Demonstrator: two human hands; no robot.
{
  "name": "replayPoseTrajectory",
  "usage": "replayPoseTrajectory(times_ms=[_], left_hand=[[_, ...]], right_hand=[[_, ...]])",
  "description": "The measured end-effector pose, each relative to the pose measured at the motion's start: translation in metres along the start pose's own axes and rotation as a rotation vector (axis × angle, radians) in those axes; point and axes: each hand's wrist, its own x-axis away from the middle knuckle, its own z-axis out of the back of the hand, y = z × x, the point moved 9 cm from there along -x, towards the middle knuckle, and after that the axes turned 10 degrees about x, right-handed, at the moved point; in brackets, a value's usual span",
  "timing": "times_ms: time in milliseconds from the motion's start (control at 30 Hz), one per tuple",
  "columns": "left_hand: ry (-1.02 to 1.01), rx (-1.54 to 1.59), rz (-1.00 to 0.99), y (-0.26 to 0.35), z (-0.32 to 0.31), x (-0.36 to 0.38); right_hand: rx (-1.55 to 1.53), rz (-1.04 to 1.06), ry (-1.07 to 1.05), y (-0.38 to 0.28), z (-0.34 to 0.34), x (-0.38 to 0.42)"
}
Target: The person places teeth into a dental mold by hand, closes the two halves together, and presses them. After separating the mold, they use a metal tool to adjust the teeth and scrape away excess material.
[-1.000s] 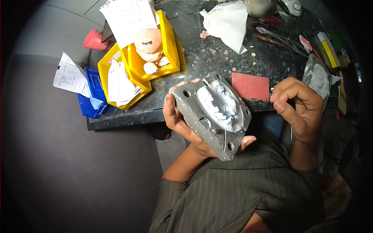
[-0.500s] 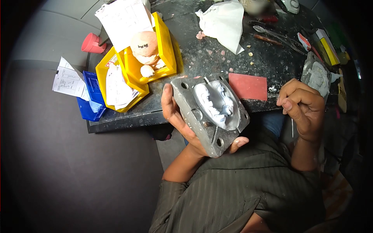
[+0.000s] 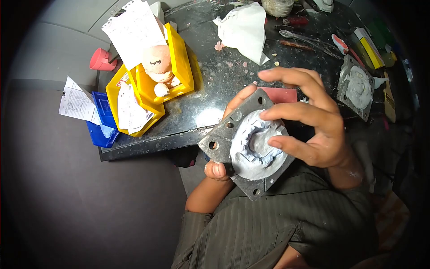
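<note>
My left hand (image 3: 217,171) is closed around the edge of a grey metal dental flask half (image 3: 220,154), with its thumb along the near side and fingers at the far side. Set in the flask is a pale plaster dental cast (image 3: 245,165) with a horseshoe-shaped ridge, facing up toward the camera. Over the cast hovers my right hand (image 3: 323,134), its fingers spread and bent. Its index fingertip and thumb tip are over or touching the cast; contact is hard to judge. A red wax sheet (image 3: 281,94) on the bench lies partly hidden behind the right hand.
Yellow bins (image 3: 182,62) at the left hold papers and a pinkish plaster lump (image 3: 157,60). Beside them are a blue bin (image 3: 102,136) and a pink cup (image 3: 102,59). A white cloth (image 3: 244,31), pliers (image 3: 304,39) and another flask half (image 3: 350,96) lie on the dark bench.
The flask half has turned and tilted in my left hand, so the cast faces the camera more squarely. My right hand has moved left from beside it to over the cast, fingers spreading.
</note>
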Motion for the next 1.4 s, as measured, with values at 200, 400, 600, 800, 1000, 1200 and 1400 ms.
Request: replayPoseTrajectory(times_ms=[200, 400, 600, 800, 1000, 1200, 1400], left_hand=[[-0.018, -0.026, 0.045, -0.003, 0.004, 0.001], [-0.002, 0.054, 0.076, -0.011, 0.015, 0.000], [-0.050, 0.069, 0.113, -0.018, 0.016, 0.000], [-0.336, 0.085, 0.108, -0.012, 0.011, -0.006], [-0.155, 0.156, 0.109, -0.024, 0.017, -0.001], [-0.148, 0.182, 0.109, -0.028, 0.023, -0.005], [-0.117, 0.190, 0.088, -0.031, 0.031, -0.008]], right_hand=[[-0.081, -0.017, -0.017, 0.001, -0.016, -0.007], [-0.167, -0.035, -0.079, 0.003, -0.020, -0.008], [-0.261, -0.124, -0.130, 0.006, -0.022, -0.005], [-0.262, -0.118, -0.138, 0.006, -0.022, -0.003], [-0.271, -0.111, -0.151, 0.006, -0.023, -0.001], [-0.297, -0.133, -0.105, 0.008, -0.022, 0.001], [-0.274, -0.135, -0.088, 0.012, -0.020, 0.002]])
